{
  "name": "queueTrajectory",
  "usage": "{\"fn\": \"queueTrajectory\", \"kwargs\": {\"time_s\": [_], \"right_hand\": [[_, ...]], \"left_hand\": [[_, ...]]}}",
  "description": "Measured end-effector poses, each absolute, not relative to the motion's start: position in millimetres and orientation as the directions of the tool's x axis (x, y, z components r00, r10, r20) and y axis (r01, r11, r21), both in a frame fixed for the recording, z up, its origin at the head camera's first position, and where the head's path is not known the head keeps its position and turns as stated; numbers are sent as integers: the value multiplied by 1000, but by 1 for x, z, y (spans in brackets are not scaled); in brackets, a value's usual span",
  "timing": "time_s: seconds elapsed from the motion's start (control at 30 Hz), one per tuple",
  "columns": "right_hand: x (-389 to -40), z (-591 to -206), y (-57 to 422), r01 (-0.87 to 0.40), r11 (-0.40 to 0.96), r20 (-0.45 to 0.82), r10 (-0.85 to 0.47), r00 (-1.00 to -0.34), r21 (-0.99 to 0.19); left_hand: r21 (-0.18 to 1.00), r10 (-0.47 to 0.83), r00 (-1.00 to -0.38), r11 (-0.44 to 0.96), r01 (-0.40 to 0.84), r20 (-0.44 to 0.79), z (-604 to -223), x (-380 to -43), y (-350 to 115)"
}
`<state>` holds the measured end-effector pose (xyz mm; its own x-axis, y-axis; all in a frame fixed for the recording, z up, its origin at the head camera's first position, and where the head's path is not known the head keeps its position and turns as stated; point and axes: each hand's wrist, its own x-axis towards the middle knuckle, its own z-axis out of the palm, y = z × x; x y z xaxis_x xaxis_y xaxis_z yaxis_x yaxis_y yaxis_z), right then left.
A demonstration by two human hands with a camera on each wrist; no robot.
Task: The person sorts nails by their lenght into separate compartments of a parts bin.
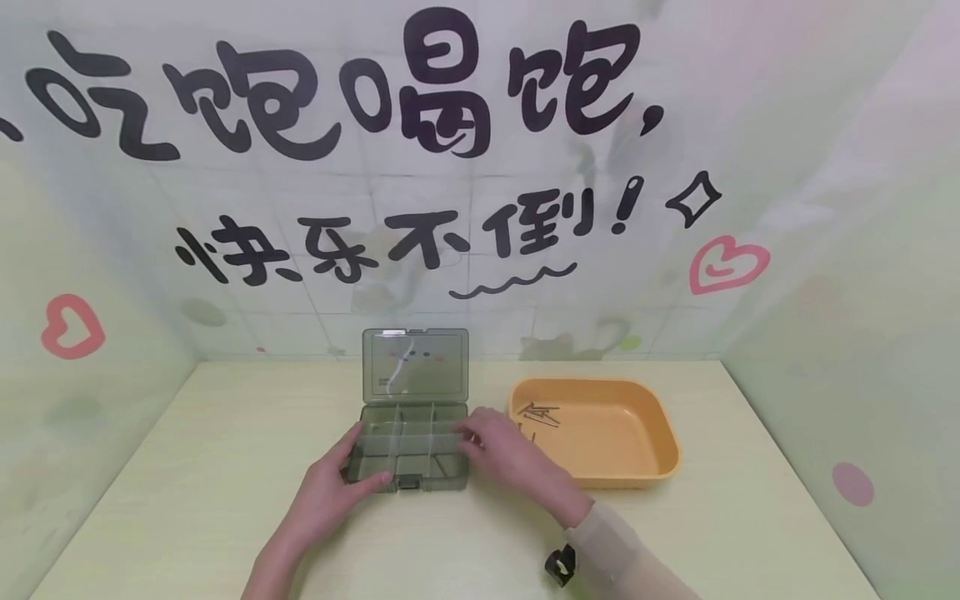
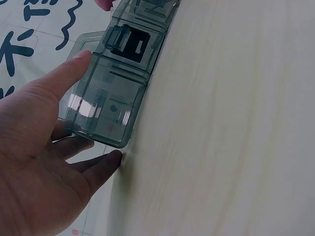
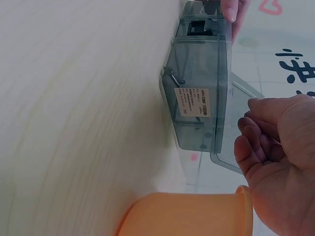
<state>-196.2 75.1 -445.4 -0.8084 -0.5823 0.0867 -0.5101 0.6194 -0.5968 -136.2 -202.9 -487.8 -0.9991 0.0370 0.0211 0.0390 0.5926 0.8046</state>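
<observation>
A grey-green translucent compartment box (image 1: 408,482) stands on the table with its lid (image 1: 416,367) raised at the back. My left hand (image 1: 326,492) holds its left end, thumb on the front rim and fingers along the side. Over the right-hand compartments, my right hand (image 1: 510,450) has its fingers curled, fingertips right at the box's right rim. I cannot tell whether anything small is between them. A dark nail-like piece (image 3: 173,77) shows through the box's right wall, close to a white printed label (image 3: 193,102).
An orange tray (image 1: 622,482) stands right of the box, with several thin dark nails (image 1: 542,414) at its left end. A black strap-like object (image 1: 560,567) is at the right sleeve. Light walls with lettering and hearts enclose the table (image 1: 225,433).
</observation>
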Motion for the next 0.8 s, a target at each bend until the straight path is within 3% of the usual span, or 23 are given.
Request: {"fn": "queueTrajectory", "kwargs": {"time_s": [0.2,0.37,0.8], "right_hand": [[-198,-443,83,-511,561,97,-607,-789,-651],[-199,-443,95,-465,527,102,-577,-810,-712],[-216,-448,151,-495,469,299,-432,-851,-732]], "left_hand": [[799,37,-999,600,43,26,-487,-135,-203],[802,38,-999,596,36,17,-485,-135,-202],[802,33,-999,597,34,18,-487,-136,-202]]}}
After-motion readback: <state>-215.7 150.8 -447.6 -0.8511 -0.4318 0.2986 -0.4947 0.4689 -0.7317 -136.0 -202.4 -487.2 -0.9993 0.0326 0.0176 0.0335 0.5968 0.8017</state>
